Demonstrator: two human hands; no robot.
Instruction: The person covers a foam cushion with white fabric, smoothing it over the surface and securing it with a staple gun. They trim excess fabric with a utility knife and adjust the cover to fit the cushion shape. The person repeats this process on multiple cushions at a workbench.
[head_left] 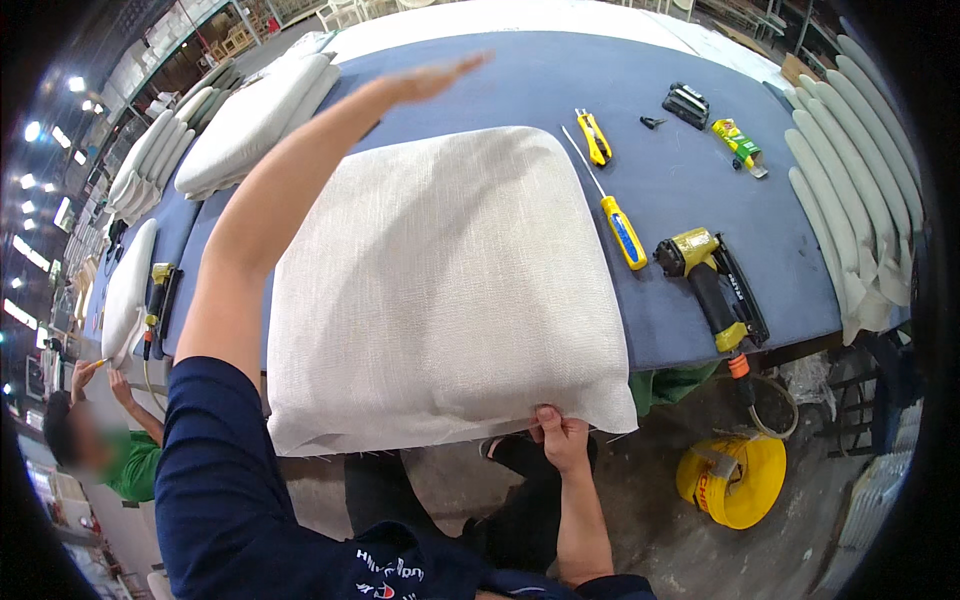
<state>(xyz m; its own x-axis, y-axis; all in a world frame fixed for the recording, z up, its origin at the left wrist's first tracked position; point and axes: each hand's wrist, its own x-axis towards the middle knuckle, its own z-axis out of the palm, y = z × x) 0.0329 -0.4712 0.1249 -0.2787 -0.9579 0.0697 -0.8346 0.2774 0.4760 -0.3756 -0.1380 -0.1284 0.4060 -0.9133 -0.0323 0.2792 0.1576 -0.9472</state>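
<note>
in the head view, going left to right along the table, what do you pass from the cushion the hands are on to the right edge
Fabric-covered cushion → yellow and blue screwdriver → yellow and black staple gun → stack of pale cushions on the right edge. The right hand pinches the cushion's near edge; the left hand is flat, raised beyond it.

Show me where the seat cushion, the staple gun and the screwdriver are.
seat cushion (440,290), head view, middle of its cream fabric top.
staple gun (712,285), head view, on its black grip.
screwdriver (623,231), head view, on its yellow and blue handle.
</note>
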